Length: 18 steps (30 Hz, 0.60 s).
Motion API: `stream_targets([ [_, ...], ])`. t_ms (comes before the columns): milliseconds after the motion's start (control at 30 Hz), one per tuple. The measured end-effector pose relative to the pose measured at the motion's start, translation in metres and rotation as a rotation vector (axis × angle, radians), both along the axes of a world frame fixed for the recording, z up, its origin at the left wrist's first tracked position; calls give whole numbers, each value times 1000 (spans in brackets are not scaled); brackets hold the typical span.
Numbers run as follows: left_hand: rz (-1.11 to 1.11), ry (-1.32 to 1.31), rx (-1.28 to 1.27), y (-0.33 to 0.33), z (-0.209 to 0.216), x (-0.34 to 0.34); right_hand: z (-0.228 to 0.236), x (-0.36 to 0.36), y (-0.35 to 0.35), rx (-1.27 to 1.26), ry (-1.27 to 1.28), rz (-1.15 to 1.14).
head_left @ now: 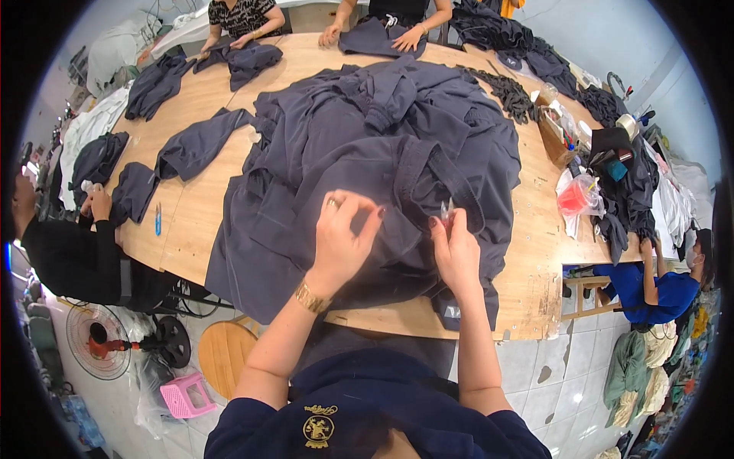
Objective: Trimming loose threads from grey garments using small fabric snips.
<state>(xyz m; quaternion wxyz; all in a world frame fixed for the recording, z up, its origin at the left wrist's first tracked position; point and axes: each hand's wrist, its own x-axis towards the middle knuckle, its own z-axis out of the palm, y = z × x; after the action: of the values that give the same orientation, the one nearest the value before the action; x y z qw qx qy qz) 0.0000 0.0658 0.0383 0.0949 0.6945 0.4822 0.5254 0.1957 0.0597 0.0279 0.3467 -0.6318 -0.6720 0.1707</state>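
Note:
A big heap of dark grey garments (306, 130) is spread before me. On top lies a garment with a gathered elastic waistband (407, 180) that forms an open loop. My right hand (457, 249) is closed round small thread snips (446, 208), their metal tips pointing up beside the waistband; the rest is hidden in my fingers. Left of it, my left hand (344, 237) hovers over the cloth, thumb and forefinger pinched together. Whatever is between those fingertips, if anything, is too small to see.
Co-workers handle dark garments at the far edge and left side; another sits at right. Blue-handled snips (158, 219) lie on the wooden table (200, 200). A cardboard box (556, 138) and a cup of red drink (575, 197) stand right. A stool (228, 356) and fan (98, 342) are below.

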Motion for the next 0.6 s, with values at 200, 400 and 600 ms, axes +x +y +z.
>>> stream_targets([
  [200,50,155,8,-49,-30,13,-9,-4,1,-37,342,-8],
  [400,76,262,80,-38,-38,19,1,-11,-16,-40,837,246],
  [600,-13,195,124,-38,-28,19,4,-14,-29,1,552,455],
])
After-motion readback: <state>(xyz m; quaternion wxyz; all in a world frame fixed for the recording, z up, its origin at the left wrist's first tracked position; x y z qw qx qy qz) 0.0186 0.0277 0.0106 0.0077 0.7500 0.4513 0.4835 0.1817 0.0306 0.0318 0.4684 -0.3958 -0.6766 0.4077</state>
